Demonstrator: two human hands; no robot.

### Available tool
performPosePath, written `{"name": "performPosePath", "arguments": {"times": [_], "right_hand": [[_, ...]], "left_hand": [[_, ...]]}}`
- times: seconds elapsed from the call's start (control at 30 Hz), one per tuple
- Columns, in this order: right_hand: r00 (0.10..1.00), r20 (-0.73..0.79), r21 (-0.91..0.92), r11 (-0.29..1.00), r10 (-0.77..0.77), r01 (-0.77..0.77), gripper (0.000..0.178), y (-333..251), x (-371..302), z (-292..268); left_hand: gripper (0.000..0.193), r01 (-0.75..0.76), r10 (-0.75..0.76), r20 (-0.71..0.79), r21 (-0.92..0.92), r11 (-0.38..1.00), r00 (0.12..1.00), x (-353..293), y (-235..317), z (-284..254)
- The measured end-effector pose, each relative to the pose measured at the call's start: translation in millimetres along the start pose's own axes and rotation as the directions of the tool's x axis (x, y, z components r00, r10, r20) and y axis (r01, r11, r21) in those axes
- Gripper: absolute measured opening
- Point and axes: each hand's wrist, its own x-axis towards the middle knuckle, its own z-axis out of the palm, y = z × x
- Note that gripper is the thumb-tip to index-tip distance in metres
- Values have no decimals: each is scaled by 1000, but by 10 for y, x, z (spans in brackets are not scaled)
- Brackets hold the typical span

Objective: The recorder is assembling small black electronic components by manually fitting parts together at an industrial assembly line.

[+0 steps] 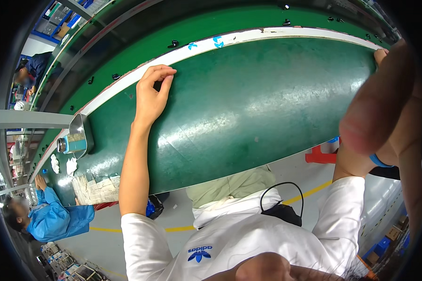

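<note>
My left hand [153,96] is above the green work surface [248,93], close to its white far rim. Its fingers bend over toward the thumb, and a small dark patch shows between them; I cannot make out what it is. At the far right, the bit of a hand at the rim looks like my right hand [381,56]. Its fingers are mostly hidden behind a large blurred finger [375,107] very near the camera. Whose finger that is, I cannot tell.
Small black parts [173,44] lie spaced along the green belt [140,51] beyond the rim. To the left are a metal scoop-like tray [85,136], a blue can [72,143], crumpled white paper [71,166] and taped sheets [96,189]. A co-worker in blue [56,218] sits there. A red stool [320,155] stands right.
</note>
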Motion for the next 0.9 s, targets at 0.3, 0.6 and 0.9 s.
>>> {"name": "performPosePath", "arguments": {"times": [0.3, 0.6, 0.9], "right_hand": [[997, -2, -155, 985, 83, -82, 54, -151, -46, -293], [986, 120, -4, 994, 112, -112, 40, 86, 381, -385], [871, 123, 871, 368, 476, -324, 42, 1169, 93, -131]], "left_hand": [[13, -73, 73, -9, -32, 997, 997, 191, 70, 487], [17, -100, 94, -44, -162, 982, 995, 145, -23, 346], [20, 10, -44, -69, -438, 899, 997, 120, 36, 442]]}}
